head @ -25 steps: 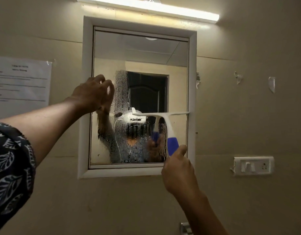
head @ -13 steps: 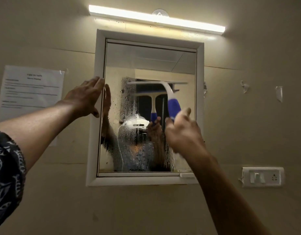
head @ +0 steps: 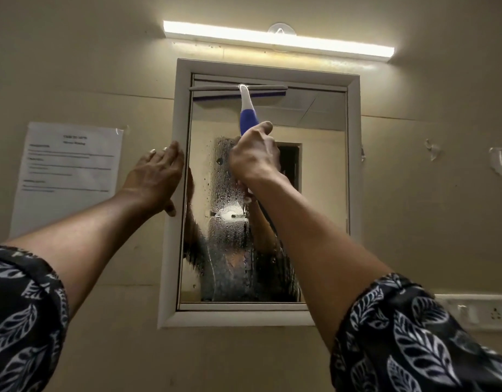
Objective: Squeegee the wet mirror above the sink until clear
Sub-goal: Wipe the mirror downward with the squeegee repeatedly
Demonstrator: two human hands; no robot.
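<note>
Right hand [head: 254, 155] is up high, fingers [head: 261, 131] wrapped round the blue grip of the squeegee [head: 247, 111], thumb on top, and the white neck runs straight up out of my fist to the blade. The blade sits level at the very top of the mirror [head: 315, 193], tucked just under the upper rail of the white frame [head: 179, 108], reaching from the left edge of the glass to a little past the middle, with a blue strip running along beneath it. Left hand [head: 156, 176] is flat on the left rail of the frame, fingers straight and held close together, tips pointing up, thumb hanging below by the inner edge. Now the glass: a band of beaded water runs down the middle, from behind my right hand all the way to the bottom edge, with loose drops scattered to its left. The right-hand part reads sharp, showing a pale wall and a dark doorway, and the ceiling shows clearly up near the blade. Above the frame a light bar [head: 278, 38] glows, a clear suction hook [head: 281, 29] stuck just over it. A printed sheet [head: 71, 171] is taped to the wall on the left, its text too blurred to read. Low on the right, a white switch plate [head: 476, 311] peeks out beside my leaf-print sleeve [head: 408, 340].
</note>
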